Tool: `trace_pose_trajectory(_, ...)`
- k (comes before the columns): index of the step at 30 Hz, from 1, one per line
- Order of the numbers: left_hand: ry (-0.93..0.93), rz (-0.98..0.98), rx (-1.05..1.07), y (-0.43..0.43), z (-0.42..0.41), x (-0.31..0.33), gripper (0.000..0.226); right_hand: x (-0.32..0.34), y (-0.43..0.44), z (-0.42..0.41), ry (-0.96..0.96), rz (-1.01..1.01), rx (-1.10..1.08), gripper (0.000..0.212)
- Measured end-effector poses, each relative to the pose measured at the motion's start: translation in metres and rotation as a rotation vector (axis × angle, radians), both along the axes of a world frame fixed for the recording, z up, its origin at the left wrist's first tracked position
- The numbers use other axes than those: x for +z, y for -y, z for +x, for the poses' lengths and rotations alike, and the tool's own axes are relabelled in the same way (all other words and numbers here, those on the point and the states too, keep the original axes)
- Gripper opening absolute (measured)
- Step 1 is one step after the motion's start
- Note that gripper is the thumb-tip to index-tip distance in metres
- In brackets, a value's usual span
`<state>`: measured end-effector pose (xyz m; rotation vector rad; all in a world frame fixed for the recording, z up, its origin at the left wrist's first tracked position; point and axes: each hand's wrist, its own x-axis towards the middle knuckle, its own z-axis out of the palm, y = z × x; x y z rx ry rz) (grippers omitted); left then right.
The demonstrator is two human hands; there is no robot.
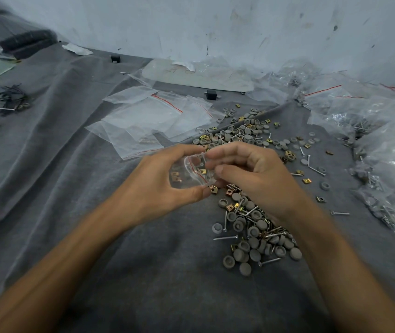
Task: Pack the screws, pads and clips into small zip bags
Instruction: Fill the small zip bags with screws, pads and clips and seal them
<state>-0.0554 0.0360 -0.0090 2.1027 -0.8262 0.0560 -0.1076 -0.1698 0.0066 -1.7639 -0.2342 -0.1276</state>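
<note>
My left hand grips a small clear zip bag with a red seal line, its mouth held wide. Brass clips lie inside the bag. My right hand is at the bag's mouth with fingers curled, pinching its rim; what else those fingers hold is hidden. Below and beyond my hands, a loose heap of grey round pads, silver screws and brass clips is spread over the grey cloth. A stack of empty zip bags lies just past my left hand.
Large clear bags of packed hardware pile up at the right. A flat white sheet under plastic lies by the wall. Black ties and papers sit far left. Two small black blocks stand on the cloth.
</note>
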Motion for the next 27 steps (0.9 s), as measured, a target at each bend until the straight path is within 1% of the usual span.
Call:
trace_pose_trajectory(2,0.0,-0.004,-0.004,0.0,0.0,-0.001,0.065,0.0,-0.001,0.0,0.01,0.035,0.025,0.037)
trace_pose_trajectory(4,-0.003,-0.017,0.0,0.0,0.0,-0.001,0.065,0.001,-0.002,0.0,0.019,0.067,0.056,0.038)
trace_pose_trajectory(7,0.001,-0.021,0.001,0.0,0.0,-0.002,0.067,0.0,-0.004,0.0,0.036,0.086,0.057,0.029)
trace_pose_trajectory(13,-0.012,-0.043,-0.011,-0.002,0.001,-0.002,0.063,-0.003,-0.002,0.005,0.112,0.032,-0.16,0.016)
trace_pose_trajectory(14,-0.021,-0.049,-0.006,-0.003,0.002,-0.002,0.064,-0.003,0.003,0.006,0.124,-0.016,-0.214,0.012)
trace_pose_trajectory(15,-0.031,-0.055,-0.001,-0.004,0.003,-0.002,0.065,-0.005,0.009,0.007,0.126,-0.111,-0.265,0.008)
trace_pose_trajectory(17,-0.045,-0.062,0.005,-0.006,0.005,-0.001,0.065,-0.012,0.019,0.01,0.089,-0.413,-0.307,0.006)
trace_pose_trajectory(19,-0.037,-0.051,0.01,-0.007,0.005,-0.001,0.065,-0.023,0.019,0.012,0.011,-0.712,-0.263,0.011)
trace_pose_trajectory(20,-0.031,-0.047,0.011,-0.007,0.005,0.0,0.065,-0.029,0.016,0.013,-0.023,-0.821,-0.234,0.016)
trace_pose_trajectory(22,-0.022,-0.048,0.009,-0.007,0.005,0.0,0.064,-0.039,0.009,0.014,-0.036,-0.931,-0.209,0.024)
trace_pose_trajectory(25,-0.016,-0.065,0.008,-0.007,0.004,0.0,0.063,-0.043,0.004,0.015,0.011,-0.981,-0.224,0.035)
trace_pose_trajectory(27,-0.012,-0.072,0.006,-0.007,0.004,0.0,0.062,-0.044,0.003,0.016,0.02,-1.011,-0.206,0.04)
